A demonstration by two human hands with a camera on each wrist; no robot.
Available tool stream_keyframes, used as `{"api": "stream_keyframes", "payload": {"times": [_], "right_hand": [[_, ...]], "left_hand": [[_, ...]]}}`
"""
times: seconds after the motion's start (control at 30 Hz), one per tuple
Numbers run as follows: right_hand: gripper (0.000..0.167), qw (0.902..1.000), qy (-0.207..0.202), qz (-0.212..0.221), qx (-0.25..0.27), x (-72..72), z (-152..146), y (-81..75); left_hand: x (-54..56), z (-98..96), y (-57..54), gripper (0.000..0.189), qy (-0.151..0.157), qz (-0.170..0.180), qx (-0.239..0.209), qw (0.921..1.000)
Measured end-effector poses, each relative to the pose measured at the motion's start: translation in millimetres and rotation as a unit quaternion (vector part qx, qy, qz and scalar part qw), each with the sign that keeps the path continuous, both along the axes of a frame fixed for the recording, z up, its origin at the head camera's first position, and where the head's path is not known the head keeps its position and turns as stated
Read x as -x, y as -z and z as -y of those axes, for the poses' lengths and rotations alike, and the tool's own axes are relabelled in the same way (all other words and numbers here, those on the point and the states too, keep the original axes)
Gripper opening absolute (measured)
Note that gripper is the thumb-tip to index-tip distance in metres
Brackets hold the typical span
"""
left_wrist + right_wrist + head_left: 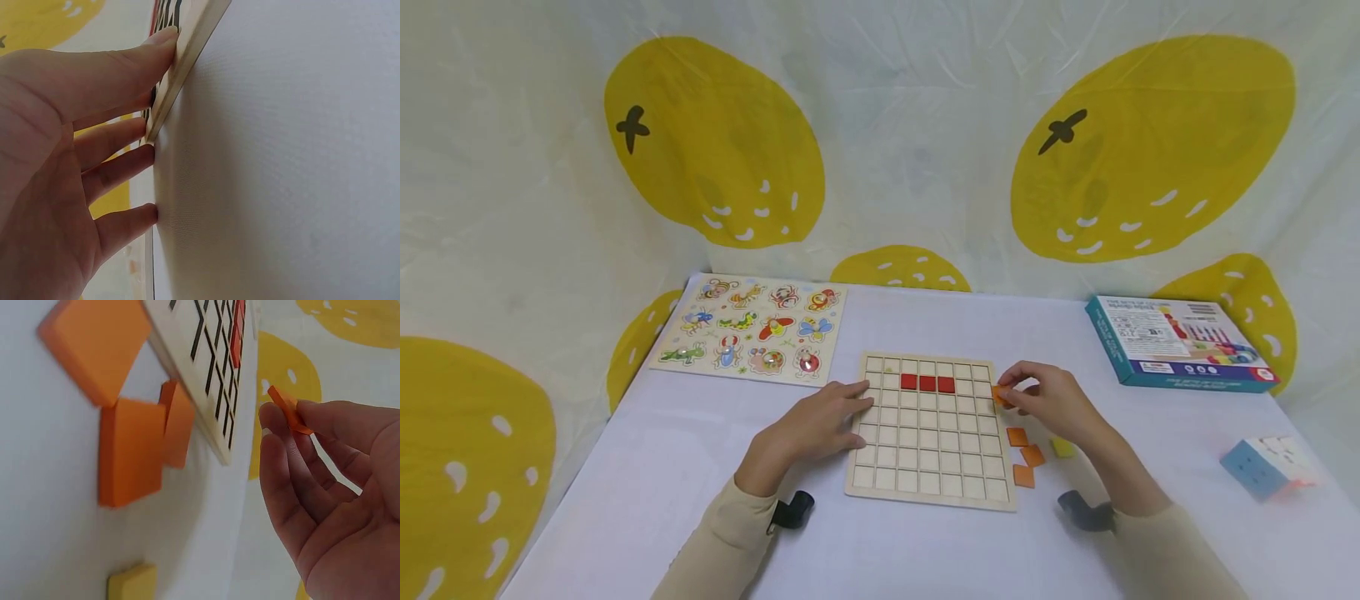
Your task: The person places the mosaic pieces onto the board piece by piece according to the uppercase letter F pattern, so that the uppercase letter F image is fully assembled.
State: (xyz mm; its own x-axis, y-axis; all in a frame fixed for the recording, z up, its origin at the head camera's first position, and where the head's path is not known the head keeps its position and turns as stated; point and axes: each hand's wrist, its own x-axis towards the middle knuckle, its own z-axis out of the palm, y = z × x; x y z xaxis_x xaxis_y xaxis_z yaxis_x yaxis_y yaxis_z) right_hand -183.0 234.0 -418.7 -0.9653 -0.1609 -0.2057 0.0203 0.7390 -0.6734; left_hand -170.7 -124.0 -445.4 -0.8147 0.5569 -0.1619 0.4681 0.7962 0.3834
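Observation:
A wooden grid board (pixel 917 461) lies on the white table, with three red square tiles (pixel 927 383) side by side in its second row from the top. My left hand (pixel 816 421) rests at the board's left edge, fingers spread and fairly straight; in the left wrist view its thumb (pixel 164 39) touches the frame. Between thumb and fingertips my right hand (pixel 1056 402) pinches an orange square tile (pixel 287 411), beside the board's upper right edge. Three more orange tiles (pixel 1017 437) lie right of the board, with a yellow tile (pixel 1063 447) beyond them.
At the back left lies an insect picture puzzle board (pixel 752 343). A boxed toy set (pixel 1183 343) is at the back right, and a puzzle cube (pixel 1262 468) sits near the right edge. A fruit-patterned cloth (pixel 917 167) hangs behind the table.

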Motion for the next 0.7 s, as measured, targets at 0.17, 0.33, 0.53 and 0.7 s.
{"api": "stream_keyframes", "payload": {"times": [0.17, 0.33, 0.53, 0.7], "right_hand": [[0.028, 0.9999, -0.012, 0.001, 0.000, 4.2, 14, -2.9], [0.031, 0.9995, -0.028, -0.012, 0.005, 6.2, 27, -1.8], [0.025, 0.9988, -0.044, -0.015, 0.016, 9.2, 48, 0.3], [0.022, 0.9961, -0.077, -0.035, 0.024, 12.2, 61, 6.1]], "left_hand": [[-0.4, 1.2, 0.7, 0.064, 0.002, -0.002, -0.001, 1.0000], [-0.4, 1.3, 1.0, 0.064, 0.002, -0.002, 0.000, 1.0000], [0.0, 1.0, 1.3, 0.064, 0.001, 0.000, -0.003, 1.0000], [-0.1, 0.9, 1.3, 0.064, -0.001, -0.002, -0.001, 1.0000]]}}
